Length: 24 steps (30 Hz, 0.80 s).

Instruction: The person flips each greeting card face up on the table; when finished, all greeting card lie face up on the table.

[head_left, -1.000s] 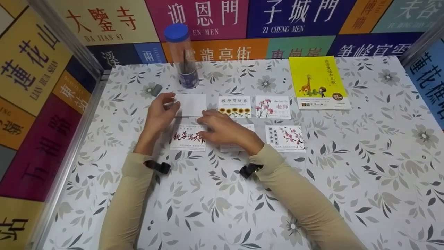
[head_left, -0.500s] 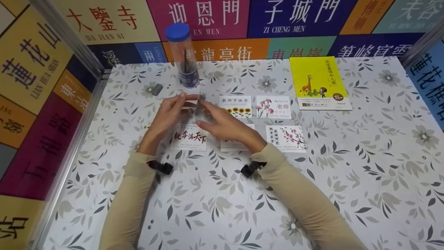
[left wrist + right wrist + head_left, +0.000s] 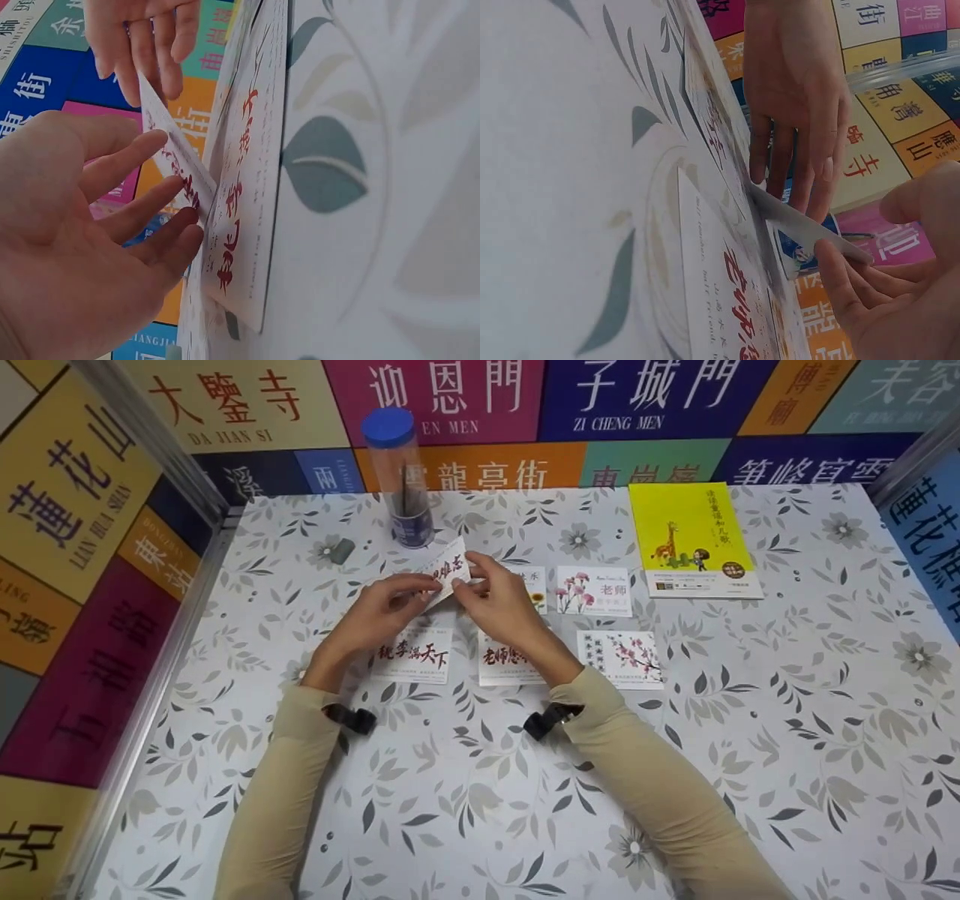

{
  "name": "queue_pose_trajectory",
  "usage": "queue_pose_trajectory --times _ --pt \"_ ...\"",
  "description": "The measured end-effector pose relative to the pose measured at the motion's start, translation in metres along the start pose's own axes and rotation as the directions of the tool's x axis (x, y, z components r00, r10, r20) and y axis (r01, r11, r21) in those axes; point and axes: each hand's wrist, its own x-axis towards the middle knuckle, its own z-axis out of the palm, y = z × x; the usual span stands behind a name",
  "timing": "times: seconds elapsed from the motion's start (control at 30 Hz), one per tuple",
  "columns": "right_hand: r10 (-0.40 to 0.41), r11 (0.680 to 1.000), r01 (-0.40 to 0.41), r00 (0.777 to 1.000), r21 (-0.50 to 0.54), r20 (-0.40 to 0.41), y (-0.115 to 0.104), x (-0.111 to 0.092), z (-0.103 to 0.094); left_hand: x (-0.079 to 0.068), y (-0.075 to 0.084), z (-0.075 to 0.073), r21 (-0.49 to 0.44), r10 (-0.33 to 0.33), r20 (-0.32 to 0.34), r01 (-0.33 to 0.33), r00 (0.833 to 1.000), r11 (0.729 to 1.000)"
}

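Observation:
A small white greeting card [image 3: 450, 572] with red calligraphy is tilted up off the table between the two hands. My right hand [image 3: 501, 594] pinches its right side, thumb in front and fingers behind. At its lower left, my left hand [image 3: 386, 611] holds it between thumb and fingers; the left wrist view shows the fingertips against the printed face of the card [image 3: 176, 154]. From the right wrist, the card [image 3: 810, 225] shows its plain side. Below lie a red-lettered card [image 3: 412, 656] and another red-lettered card [image 3: 502, 660], the latter partly covered by the right hand.
A sunflower card [image 3: 534, 585] is half hidden behind the right hand. Carnation [image 3: 592, 591] and blossom [image 3: 620, 660] cards lie farther right. A blue-capped clear tube [image 3: 409, 487], a grey eraser [image 3: 343, 551] and a yellow booklet [image 3: 694, 540] are farther back. Printed panels [image 3: 480, 465] border the table.
The card lay blank side up on the table; it has been lifted and turned so its red lettering shows. Both hands came together on it and shifted right.

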Motion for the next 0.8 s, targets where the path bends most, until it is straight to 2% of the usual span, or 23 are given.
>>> queue_pose_trajectory --times 0.13,0.3,0.5,0.67,0.8 --pt "-0.004 0.993 0.012 0.997 -0.114 0.077 0.002 -0.001 0.002 -0.003 -0.005 -0.008 0.063 -0.017 0.036 0.015 0.999 0.998" --pt "-0.047 0.961 0.083 0.989 -0.262 0.143 0.003 -0.002 0.004 -0.006 -0.009 -0.019 0.15 -0.07 0.082 0.058 0.994 0.987" --pt "-0.021 0.921 0.096 0.98 -0.377 0.199 0.001 -0.006 0.005 -0.007 -0.01 -0.029 0.18 -0.121 0.144 0.094 0.982 0.979" --pt "0.011 0.88 0.11 0.968 -0.463 0.251 0.0 -0.009 0.006 -0.009 -0.013 -0.036 0.207 -0.177 0.15 0.144 0.973 0.968" --pt "0.015 0.857 0.14 0.956 -0.496 0.294 0.001 -0.011 0.007 -0.01 -0.014 -0.038 0.204 -0.184 0.157 0.151 0.97 0.967"
